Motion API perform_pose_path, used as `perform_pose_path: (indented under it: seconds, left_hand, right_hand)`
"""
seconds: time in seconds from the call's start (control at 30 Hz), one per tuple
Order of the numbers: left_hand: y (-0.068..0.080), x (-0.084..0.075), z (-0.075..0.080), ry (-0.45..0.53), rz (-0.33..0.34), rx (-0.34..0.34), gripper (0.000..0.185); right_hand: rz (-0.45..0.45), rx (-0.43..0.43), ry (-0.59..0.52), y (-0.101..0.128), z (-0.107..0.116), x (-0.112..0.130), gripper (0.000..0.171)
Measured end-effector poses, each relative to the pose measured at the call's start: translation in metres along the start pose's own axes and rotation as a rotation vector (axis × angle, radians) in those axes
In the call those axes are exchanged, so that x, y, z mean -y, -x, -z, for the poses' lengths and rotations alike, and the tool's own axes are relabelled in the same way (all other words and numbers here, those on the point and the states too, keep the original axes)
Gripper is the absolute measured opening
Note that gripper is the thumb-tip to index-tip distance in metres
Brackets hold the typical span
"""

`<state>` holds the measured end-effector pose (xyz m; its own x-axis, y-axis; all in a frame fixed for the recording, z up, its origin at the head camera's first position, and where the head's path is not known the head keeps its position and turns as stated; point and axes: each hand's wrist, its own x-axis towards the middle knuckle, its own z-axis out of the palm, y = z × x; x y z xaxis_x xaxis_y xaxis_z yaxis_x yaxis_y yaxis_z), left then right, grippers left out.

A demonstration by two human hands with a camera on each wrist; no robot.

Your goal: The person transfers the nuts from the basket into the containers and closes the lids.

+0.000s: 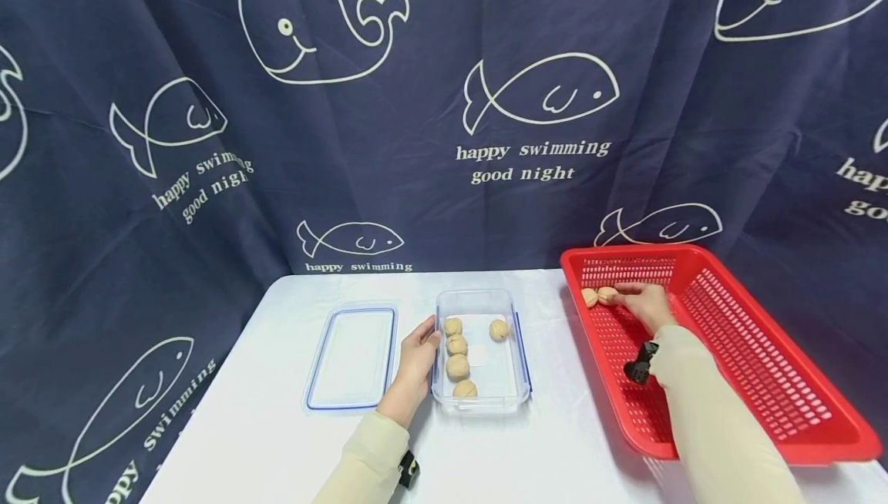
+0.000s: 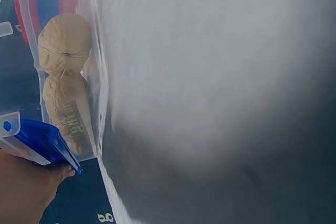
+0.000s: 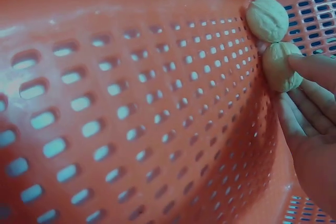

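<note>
My right hand (image 1: 647, 306) reaches into the red plastic basket (image 1: 627, 431). In the right wrist view its thumb and fingers pinch a walnut (image 3: 282, 66), which touches a second walnut (image 3: 268, 18) by the basket wall. On the table my left hand (image 1: 416, 359) grips the left side of a clear plastic food container (image 1: 489, 405), with the thumb by a blue clasp (image 2: 44, 140) in the left wrist view. Inside the container several walnuts (image 1: 457, 367) line the left side, and a single walnut (image 1: 499, 329) lies at the back right.
The container's clear lid (image 1: 351, 357) with a blue seal lies flat to the left of my left hand. A white cloth covers the table (image 1: 277, 442). Behind it hangs a dark blue curtain (image 1: 430, 203) printed with fish and whales.
</note>
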<state>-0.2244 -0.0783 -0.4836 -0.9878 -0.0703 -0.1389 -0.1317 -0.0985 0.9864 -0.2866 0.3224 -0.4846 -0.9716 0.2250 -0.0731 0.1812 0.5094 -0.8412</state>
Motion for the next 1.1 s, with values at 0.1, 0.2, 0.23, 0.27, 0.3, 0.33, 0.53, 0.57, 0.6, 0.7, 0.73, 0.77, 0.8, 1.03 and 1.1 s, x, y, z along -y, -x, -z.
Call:
perform_pose_path:
  seconds: [0.1,0.2,0.23,0.27,0.3,0.33,0.53,0.57,0.6,0.7,0.73,0.77,0.8,1.03,1.1]
  left_hand:
    - [0.012,-0.014,-0.002,-0.003,0.000,0.014,0.045]
    - [0.012,-0.014,-0.002,-0.005,0.001,0.012,0.045]
    - [0.011,-0.013,-0.003,-0.005,-0.002,0.009,0.045]
    - [0.009,-0.010,-0.003,-0.002,-0.005,0.004,0.045]
    - [0.005,-0.005,-0.002,-0.001,-0.007,-0.001,0.045]
    - [0.001,0.000,-0.002,-0.001,-0.007,-0.007,0.045]
    - [0.000,0.001,-0.002,0.005,-0.015,-0.006,0.045]
    - [-0.001,0.001,-0.002,0.001,-0.016,-0.005,0.044]
    - [-0.001,0.002,-0.002,0.003,-0.013,-0.005,0.044]
    - [-0.003,0.004,-0.001,-0.004,-0.009,-0.008,0.044]
    - [-0.003,0.004,-0.001,-0.007,-0.009,-0.010,0.044]
    - [-0.003,0.004,-0.001,-0.012,-0.011,-0.010,0.044]
    - [-0.003,0.004,-0.001,-0.009,-0.008,-0.010,0.045]
    - [-0.001,0.002,0.000,-0.020,0.009,-0.007,0.045]
    - [0.000,0.002,0.000,-0.024,0.007,-0.006,0.045]
  right_hand:
    - [-0.009,0.027,-0.009,0.001,-0.001,-0.001,0.062]
    - [-0.017,0.044,-0.020,0.000,-0.003,-0.002,0.064]
    - [-0.024,0.044,-0.027,0.000,-0.003,-0.003,0.064]
    - [-0.024,0.039,-0.033,0.000,-0.003,-0.003,0.065]
    - [-0.021,0.035,-0.035,0.000,-0.003,-0.003,0.067]
    - [-0.018,0.033,-0.038,0.000,-0.002,-0.003,0.068]
    - [-0.014,0.025,-0.037,0.001,0.000,-0.004,0.067]
    - [-0.014,0.024,-0.032,0.001,0.000,-0.005,0.067]
    - [-0.008,0.033,-0.027,0.001,0.000,-0.004,0.067]
    - [0.007,0.023,-0.009,0.002,-0.001,-0.001,0.063]
    - [0.015,0.021,-0.004,0.002,-0.001,0.000,0.063]
    - [0.017,0.013,0.002,0.002,-0.001,0.001,0.062]
    - [0.028,0.008,0.007,0.002,-0.001,0.002,0.062]
    - [0.113,-0.018,0.001,0.000,0.001,0.009,0.055]
    - [0.121,-0.026,0.003,0.000,0.002,0.012,0.054]
